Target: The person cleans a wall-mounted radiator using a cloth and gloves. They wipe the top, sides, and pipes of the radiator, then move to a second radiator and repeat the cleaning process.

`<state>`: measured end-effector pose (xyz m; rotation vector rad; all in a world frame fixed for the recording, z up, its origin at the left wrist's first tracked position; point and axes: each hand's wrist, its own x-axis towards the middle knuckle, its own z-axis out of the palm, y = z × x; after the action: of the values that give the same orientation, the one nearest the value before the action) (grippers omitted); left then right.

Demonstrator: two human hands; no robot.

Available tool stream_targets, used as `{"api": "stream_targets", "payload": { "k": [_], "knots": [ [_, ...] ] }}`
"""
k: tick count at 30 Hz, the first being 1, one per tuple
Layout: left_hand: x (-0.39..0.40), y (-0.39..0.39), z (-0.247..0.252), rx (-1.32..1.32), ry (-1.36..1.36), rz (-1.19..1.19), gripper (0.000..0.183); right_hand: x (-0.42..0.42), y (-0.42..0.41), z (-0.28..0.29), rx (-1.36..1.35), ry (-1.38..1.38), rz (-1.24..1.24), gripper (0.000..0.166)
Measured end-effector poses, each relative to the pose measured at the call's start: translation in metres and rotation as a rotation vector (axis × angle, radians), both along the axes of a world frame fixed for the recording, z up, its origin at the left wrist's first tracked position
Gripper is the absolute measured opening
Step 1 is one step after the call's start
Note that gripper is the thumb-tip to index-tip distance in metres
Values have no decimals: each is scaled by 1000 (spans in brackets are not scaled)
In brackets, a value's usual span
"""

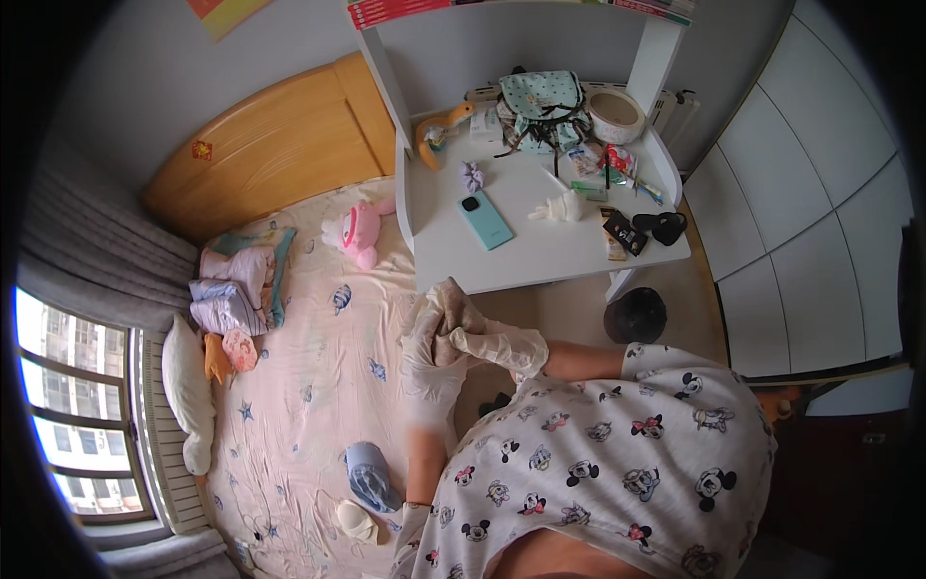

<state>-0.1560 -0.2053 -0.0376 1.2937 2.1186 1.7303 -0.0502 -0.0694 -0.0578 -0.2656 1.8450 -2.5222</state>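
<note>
In thin white gloves, both my hands meet in front of my body, at the near edge of a white desk (434, 250). My left hand (428, 351) is closed around a bunched brownish-grey cloth (460, 313). From the other side my right hand (495, 346) grips the same cloth, its fingers pressed against the lower folds. Much of the cloth is hidden by the gloves. Just beyond my hands, a turquoise phone (486, 221) rests on the desk, camera side up, with a lavender scrunchie (472, 176) behind it.
A patterned backpack (542, 98), a round container (615, 119), small packets (626, 231) and a white figurine (561, 208) stand or lie on the desk. Left is a bed (311, 376) with a pink plush toy (362, 231) and blue cap (370, 478). A black bin (635, 315) stands right.
</note>
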Motion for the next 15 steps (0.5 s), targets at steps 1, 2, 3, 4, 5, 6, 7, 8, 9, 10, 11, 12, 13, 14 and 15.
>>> {"api": "stream_targets", "payload": {
  "k": [1, 2, 3, 4, 5, 6, 7, 8, 9, 10, 11, 12, 13, 14, 15],
  "knots": [
    [-7, 6, -2, 6, -44, -1, 41, -2, 3, 6, 47, 17, -35, 43],
    [-13, 11, -4, 9, -89, 3, 39, -4, 8, 12, 99, 35, -70, 43],
    [-18, 16, -7, 11, -134, 10, 38, -7, 13, 18, 150, 55, -115, 43],
    [-24, 17, -7, -16, -160, 36, 35, -11, 22, 24, 205, 82, -167, 43],
    [-31, 16, -12, -46, -181, 72, 32, -15, 36, 25, 244, 101, -223, 43],
    [-39, 16, -19, -75, -202, 108, 29, -21, 57, 18, 262, 103, -290, 43],
    [-55, 11, -34, -27, -187, 160, 26, -30, 79, 8, 237, 82, -357, 42],
    [-74, 7, -57, 27, -178, 208, 23, -38, 119, -17, 149, 6, -427, 40],
    [-84, 13, -60, 41, -200, 218, 22, -47, 159, -45, 47, -67, -506, 40],
    [-95, 14, -63, 62, -225, 238, 21, -59, 225, -40, 3, -221, -721, 39],
    [-95, 29, -49, 48, -287, 202, 22, -59, 280, -60, 299, -321, -893, 40],
    [-97, 40, -50, 18, -333, 180, 23, -59, 323, -80, 613, -396, -1048, 43],
    [-100, 45, -51, -11, -373, 179, 25, -66, 353, -83, 823, -414, -1077, 43],
    [-111, 48, -63, -75, -414, 183, 27, -73, 381, -86, 1035, -426, -1100, 44],
    [-106, 70, -66, 65, -444, 240, 29, -84, 409, -86, 1257, -426, -1118, 44]
  ]
}}
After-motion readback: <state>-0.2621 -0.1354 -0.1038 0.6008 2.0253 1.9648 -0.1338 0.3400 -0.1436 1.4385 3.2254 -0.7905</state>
